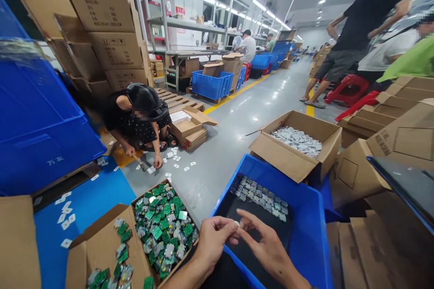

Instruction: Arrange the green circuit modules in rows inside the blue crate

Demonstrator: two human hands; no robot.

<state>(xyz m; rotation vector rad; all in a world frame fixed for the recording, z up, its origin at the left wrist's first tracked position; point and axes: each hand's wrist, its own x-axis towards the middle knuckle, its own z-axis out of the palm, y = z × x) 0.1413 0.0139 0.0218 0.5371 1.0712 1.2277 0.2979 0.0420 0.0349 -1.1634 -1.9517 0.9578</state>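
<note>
Across the upper half of the frame stretched a long workroom with a grey floor [220,153], shelves [195,25] on the far side and a standing person [369,18] at upper right. At left centre, another person [135,117] crouched with a hammer [140,162]. A blue bin [318,221] filled the lower right, small parts [261,196] in rows on its dark bottom; an open box [98,244] of green circuit boards [162,230] lay lower left. At bottom centre, the left hand [215,239] had thumb and forefinger pinched on a small pale piece [236,224]. The right hand [267,246] had forefinger and thumb parted beside it; whether they gripped it, I couldn't tell. The piece sat at the left fingertips, facing the right hand, too covered to show its long axis.
</note>
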